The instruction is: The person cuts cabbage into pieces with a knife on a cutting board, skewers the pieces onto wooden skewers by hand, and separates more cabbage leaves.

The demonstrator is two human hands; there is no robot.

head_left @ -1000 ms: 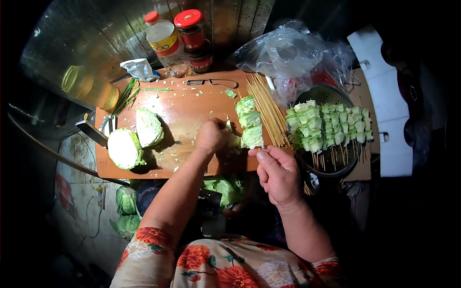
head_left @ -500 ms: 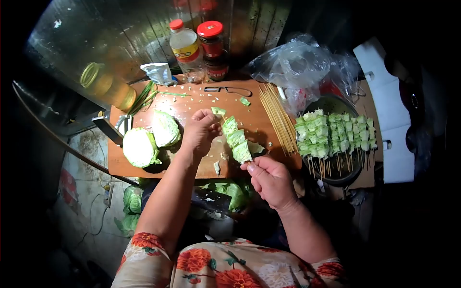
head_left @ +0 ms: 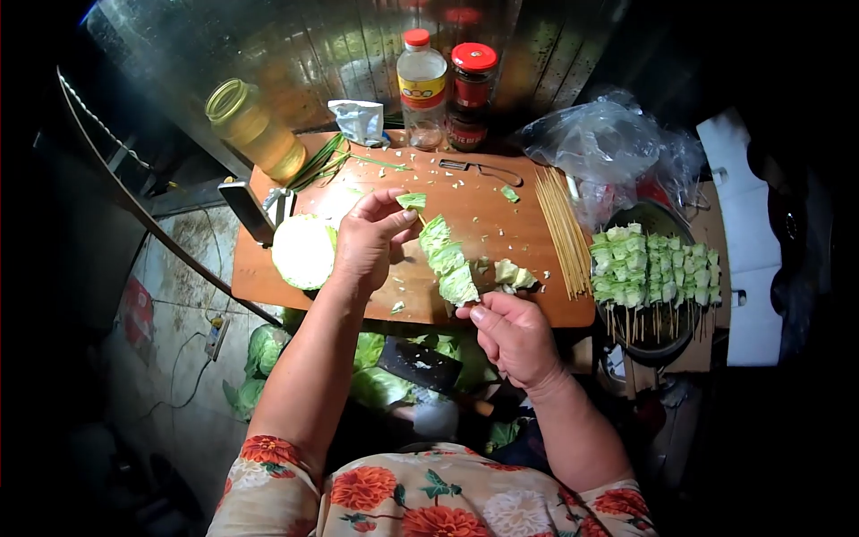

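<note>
Over the wooden board, my right hand (head_left: 517,338) pinches the lower end of a skewer threaded with cabbage pieces (head_left: 447,259). The skewer slants up and to the left. At its upper end my left hand (head_left: 369,234) has thumb and fingers closed on a small green cabbage piece (head_left: 411,200), close to the tip. Left of that hand lies a cut cabbage half (head_left: 302,251), its pale face up. A few loose cabbage pieces (head_left: 514,276) rest on the board just above my right hand.
A bundle of bare skewers (head_left: 564,233) lies on the right of the board (head_left: 358,300). Finished cabbage skewers (head_left: 658,268) lie across a dark basin (head_left: 626,215). A peeler (head_left: 483,170), clear bottle (head_left: 422,98), red-lidded jar (head_left: 472,76) and oil jar (head_left: 259,134) are farther back. A cleaver (head_left: 420,362) sits below.
The view has swung so the board and its contents appear farther right. Both hands keep their grips at either end of the skewer. My left hand now covers the second cabbage chunk.
</note>
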